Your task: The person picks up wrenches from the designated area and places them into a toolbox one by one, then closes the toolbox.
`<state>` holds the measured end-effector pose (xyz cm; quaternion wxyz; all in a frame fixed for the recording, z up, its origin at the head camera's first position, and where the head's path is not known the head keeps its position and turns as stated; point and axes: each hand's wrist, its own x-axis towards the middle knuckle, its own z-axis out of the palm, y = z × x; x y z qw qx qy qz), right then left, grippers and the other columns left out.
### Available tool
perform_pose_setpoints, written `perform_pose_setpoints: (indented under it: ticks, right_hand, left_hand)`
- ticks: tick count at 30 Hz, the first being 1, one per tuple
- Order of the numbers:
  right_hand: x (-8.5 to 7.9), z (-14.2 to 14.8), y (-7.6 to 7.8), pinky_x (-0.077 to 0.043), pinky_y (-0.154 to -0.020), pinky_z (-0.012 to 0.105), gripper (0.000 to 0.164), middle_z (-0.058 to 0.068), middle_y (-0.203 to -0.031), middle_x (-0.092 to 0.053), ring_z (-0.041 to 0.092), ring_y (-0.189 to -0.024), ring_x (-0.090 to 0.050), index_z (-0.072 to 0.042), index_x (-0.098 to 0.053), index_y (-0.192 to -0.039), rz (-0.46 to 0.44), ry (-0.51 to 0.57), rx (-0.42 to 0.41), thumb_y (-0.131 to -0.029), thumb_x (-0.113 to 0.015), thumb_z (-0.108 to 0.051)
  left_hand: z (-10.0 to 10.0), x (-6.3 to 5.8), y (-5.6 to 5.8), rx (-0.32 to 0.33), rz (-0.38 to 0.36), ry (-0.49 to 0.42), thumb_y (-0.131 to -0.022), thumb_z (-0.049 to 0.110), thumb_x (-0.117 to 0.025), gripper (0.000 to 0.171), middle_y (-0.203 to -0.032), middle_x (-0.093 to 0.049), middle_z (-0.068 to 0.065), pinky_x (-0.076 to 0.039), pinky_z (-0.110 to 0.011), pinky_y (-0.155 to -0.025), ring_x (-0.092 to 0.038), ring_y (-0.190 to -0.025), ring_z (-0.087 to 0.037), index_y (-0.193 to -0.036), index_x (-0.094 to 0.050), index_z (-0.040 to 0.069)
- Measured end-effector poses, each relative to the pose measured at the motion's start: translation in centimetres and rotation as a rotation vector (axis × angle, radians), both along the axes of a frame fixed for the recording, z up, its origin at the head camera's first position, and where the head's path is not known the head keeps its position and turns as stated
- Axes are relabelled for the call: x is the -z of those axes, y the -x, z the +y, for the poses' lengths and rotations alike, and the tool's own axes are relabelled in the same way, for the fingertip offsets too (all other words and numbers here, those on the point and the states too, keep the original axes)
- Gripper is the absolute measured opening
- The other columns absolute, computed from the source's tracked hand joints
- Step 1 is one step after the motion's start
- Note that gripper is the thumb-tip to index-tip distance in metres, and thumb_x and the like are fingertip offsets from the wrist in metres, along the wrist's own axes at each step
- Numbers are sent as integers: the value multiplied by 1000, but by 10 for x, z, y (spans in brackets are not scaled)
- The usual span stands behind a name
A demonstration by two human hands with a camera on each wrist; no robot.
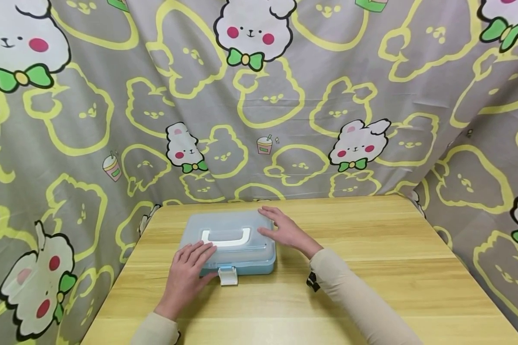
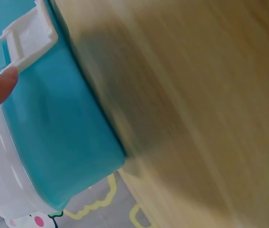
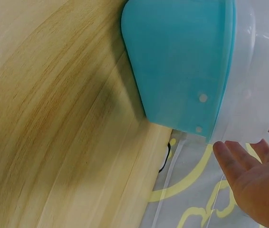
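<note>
A storage box with a light blue base [image 1: 259, 268] and a translucent lid [image 1: 224, 219] sits on the table, its lid down. Its white carry handle [image 1: 226, 243] lies flat on top. At the front, the white latch [image 1: 228, 277] sticks outward, unfastened. My left hand [image 1: 184, 275] rests its fingers on the lid's front left part, and its thumb [image 2: 1, 88] touches the latch's edge in the left wrist view. My right hand [image 1: 288, 233] is at the lid's right rear corner, fingers spread; in the right wrist view its fingertips [image 3: 220, 148] meet the lid's back edge.
The wooden table [image 1: 362, 268] extends to both sides of the box and in front of it. A patterned grey curtain [image 1: 293, 96] hangs behind and along both sides. A small black object [image 1: 312, 281] shows at the right sleeve.
</note>
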<state>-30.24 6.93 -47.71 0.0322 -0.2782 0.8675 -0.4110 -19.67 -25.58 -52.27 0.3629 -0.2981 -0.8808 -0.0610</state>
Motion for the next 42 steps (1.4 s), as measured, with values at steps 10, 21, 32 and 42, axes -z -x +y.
perform_pose_setpoints:
  ticks: [10, 21, 32, 42]
  right_hand:
    - [1, 1, 0, -42, -116, 55, 67, 13, -169, -30, 37, -152, -35, -9, -40, -160, -4, 11, 5, -103, -65, -34]
    - [2, 0, -1, -41, -116, 58, 67, 13, -169, -30, 38, -152, -35, -10, -40, -160, 9, 1, 11, -103, -65, -35]
    - [4, -1, 0, -42, -116, 56, 67, 14, -169, -29, 39, -152, -35, -10, -40, -160, 3, 14, 6, -103, -65, -34]
    - [5, 1, -1, -43, -116, 56, 67, 14, -169, -30, 38, -151, -36, -9, -40, -160, 9, 28, 2, -103, -65, -34]
  left_hand:
    - [6, -1, 7, 24, 82, 124, -61, 26, -98, 91, -138, -67, -4, -46, -48, -108, -62, -123, -30, -144, -63, 21]
    - [1, -2, 7, 10, 116, 318, -75, 46, -83, 89, -149, -60, -2, -46, -50, -112, -60, -130, -30, -155, -50, 23]
    - [-9, -1, 12, 103, 80, 246, -74, 43, -87, 93, -157, -52, 2, -40, -49, -116, -58, -133, -29, -156, -49, 25]
    - [2, -1, 12, 0, 164, 412, -66, 47, -94, 107, -152, -56, 2, -46, -49, -109, -61, -126, -31, -159, -43, 33]
